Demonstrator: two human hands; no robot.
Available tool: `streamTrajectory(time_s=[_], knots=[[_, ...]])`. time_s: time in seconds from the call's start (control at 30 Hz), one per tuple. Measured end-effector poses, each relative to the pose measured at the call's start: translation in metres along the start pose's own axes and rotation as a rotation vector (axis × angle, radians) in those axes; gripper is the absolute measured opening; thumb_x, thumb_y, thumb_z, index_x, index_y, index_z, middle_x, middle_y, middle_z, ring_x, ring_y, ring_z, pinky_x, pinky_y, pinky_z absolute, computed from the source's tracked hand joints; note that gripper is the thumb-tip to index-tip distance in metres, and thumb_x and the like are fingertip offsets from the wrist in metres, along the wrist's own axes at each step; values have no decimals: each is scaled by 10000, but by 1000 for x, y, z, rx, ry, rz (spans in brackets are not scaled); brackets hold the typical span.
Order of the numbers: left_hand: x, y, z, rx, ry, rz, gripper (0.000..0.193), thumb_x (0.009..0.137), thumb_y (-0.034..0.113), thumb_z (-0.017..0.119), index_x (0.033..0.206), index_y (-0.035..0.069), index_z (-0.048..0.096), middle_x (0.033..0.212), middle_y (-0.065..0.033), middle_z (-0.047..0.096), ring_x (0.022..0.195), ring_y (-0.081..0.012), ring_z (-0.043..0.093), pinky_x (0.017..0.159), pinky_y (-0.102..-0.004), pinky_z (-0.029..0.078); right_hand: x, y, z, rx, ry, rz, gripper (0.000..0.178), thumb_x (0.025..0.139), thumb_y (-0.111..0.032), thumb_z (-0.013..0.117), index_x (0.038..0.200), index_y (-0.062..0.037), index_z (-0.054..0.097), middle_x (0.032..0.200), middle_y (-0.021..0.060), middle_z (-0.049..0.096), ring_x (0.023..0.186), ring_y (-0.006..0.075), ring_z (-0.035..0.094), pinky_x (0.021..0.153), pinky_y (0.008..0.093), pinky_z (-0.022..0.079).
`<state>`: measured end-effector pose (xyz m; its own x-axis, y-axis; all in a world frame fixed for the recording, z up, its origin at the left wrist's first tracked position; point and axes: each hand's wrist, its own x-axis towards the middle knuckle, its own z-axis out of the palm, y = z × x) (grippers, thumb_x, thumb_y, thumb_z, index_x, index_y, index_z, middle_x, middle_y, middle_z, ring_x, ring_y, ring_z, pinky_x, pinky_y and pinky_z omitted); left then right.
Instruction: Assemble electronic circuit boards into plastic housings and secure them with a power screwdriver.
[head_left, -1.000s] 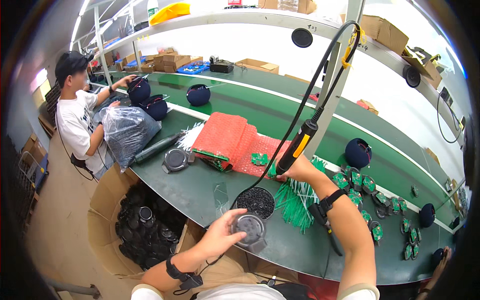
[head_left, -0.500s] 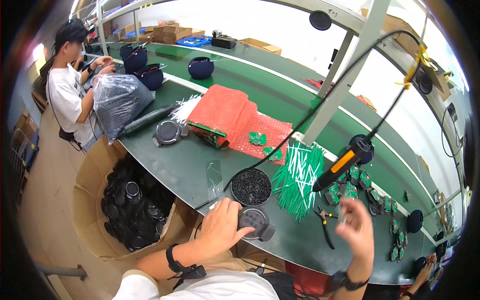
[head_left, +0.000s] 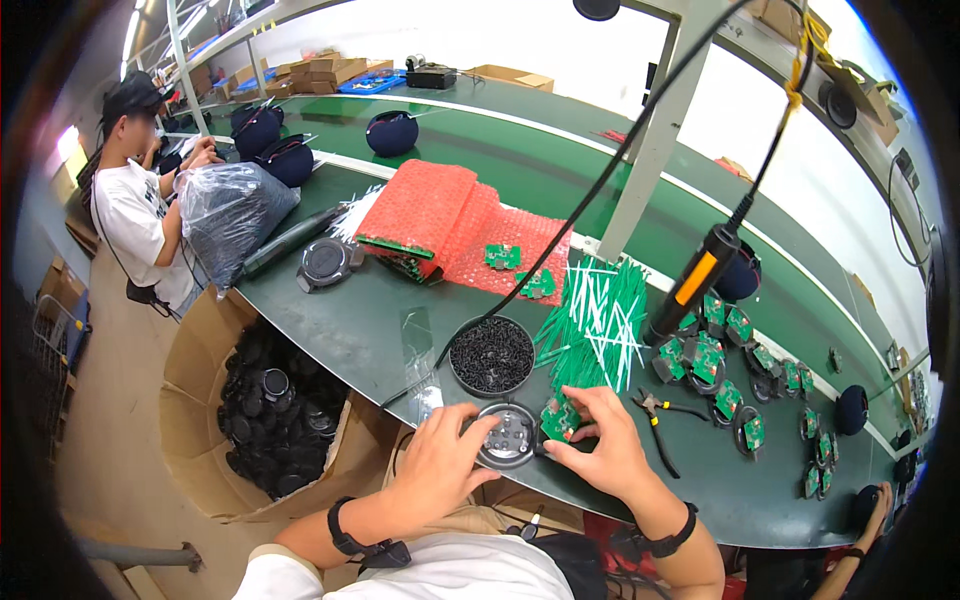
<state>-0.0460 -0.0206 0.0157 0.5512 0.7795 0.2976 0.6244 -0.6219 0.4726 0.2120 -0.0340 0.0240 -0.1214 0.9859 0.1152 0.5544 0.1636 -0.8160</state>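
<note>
Dark green and glossy, the work surface [head_left: 350,312] lies under a pale wall, with a round tub [head_left: 488,396] of small black screws near its front edge. Just in front of the tub, the left hand [head_left: 440,455] has its grip around the left rim of a round black case [head_left: 508,436], open side up. Right of that case, the right hand [head_left: 608,447] pinches a green circuit board [head_left: 558,415] narrowly between thumb and fingers. Good handling here probably means fingertips on the board's edges, clear of its components, and the case held flat. Farther right of the tub are green cable ties [head_left: 595,325], cutting pliers [head_left: 654,408] and a hanging electric screwdriver [head_left: 695,283]; behind it, red bubble wrap [head_left: 420,205].
</note>
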Motion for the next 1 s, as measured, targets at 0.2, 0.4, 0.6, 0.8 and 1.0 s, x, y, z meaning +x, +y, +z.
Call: streamTrajectory(time_s=[0.2,0.4,0.6,0.8,1.0], knots=[[-3,17,7,-112,-83,-62,664,740,253,896,1313,72,614,1097,-132,605,1079,-350,591,936,-440,496,1,0,-1,111,29,-36,702,763,-78,889,1396,-33,591,1242,118,549,1120,217,609,859,320,626],[8,14,10,-194,-37,31,680,707,212,911,1306,72,620,1177,-147,606,1106,-356,589,963,-459,504,0,5,-2,129,86,-96,659,782,-85,877,1370,-6,590,1265,161,559,1123,256,648,871,351,647],[8,19,24,-130,32,33,727,684,268,925,1306,58,613,1292,-170,570,1145,-369,578,994,-451,498,-1,7,0,196,102,-84,594,792,-79,868,1324,-8,616,1271,160,588,1155,259,660,892,361,636],[5,23,31,-271,-24,44,723,693,293,924,1295,39,614,1226,-168,583,1118,-359,598,967,-432,509,-2,16,-2,239,206,-136,315,928,-74,748,1210,28,651,1185,154,684,1013,205,722,846,330,620],[8,23,33,-229,-26,21,702,694,284,921,1284,41,628,1169,-163,589,1075,-355,611,931,-424,515,-3,8,-3,628,190,171,274,1109,-178,512,1084,66,633,957,119,707,848,210,759,721,302,616]])
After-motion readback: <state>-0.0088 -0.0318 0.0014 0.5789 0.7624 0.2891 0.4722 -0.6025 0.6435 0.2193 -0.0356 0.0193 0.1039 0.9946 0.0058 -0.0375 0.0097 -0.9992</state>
